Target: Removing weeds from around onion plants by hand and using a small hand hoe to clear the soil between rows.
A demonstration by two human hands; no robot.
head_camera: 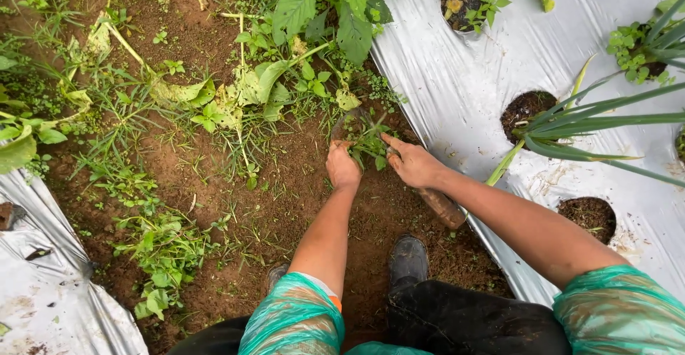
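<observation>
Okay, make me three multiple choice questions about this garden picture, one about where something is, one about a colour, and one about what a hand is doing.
1. Where is the silver plastic sheet with planting holes, relative to the hands?
A. To the person's right
B. Under both hands
C. Behind the boots

2. What colour are the sleeves?
A. Red
B. Green
C. White

3. What is the left hand doing?
A. Resting flat on the sheet
B. Raised clear above the plants
C. Closed on a small weed in the soil

Answers:
1 A, the sheet runs along the right side of the soil path.
2 B, both sleeves are translucent green.
3 C, its fingers curl shut at the weed's base, beside the right hand.
</observation>
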